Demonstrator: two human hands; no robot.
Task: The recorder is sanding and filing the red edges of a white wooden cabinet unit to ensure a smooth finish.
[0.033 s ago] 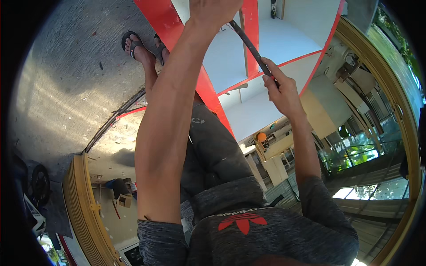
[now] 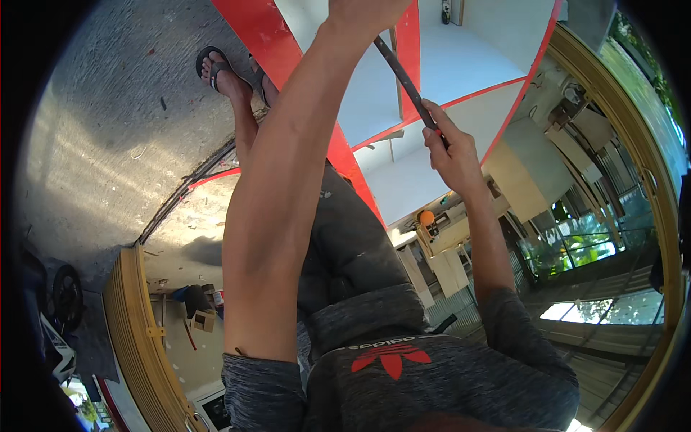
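My right hand (image 2: 455,155) is closed on the lower end of a long, thin dark bar (image 2: 403,78), with the index finger stretched along it. The bar slants up and left to my left hand (image 2: 371,13), which the top edge of the picture cuts off. Its fingers are out of sight, so its grip on the bar does not show. Behind the bar stands a box-like cabinet with pale inner panels (image 2: 461,65) and red-painted edges (image 2: 277,43). A narrow brown strip of bare wood runs along one red upright.
A sandalled foot (image 2: 222,72) is on the rough concrete floor (image 2: 108,101) at the left. Dark strips (image 2: 188,186) lie beside my leg. Wooden boards (image 2: 522,173) lean at the right, near an orange round object (image 2: 427,217). A motorbike wheel (image 2: 67,297) shows far left.
My left hand and forearm have shifted a little to the right. The right hand has dropped slightly, and the bar has moved a little with it.
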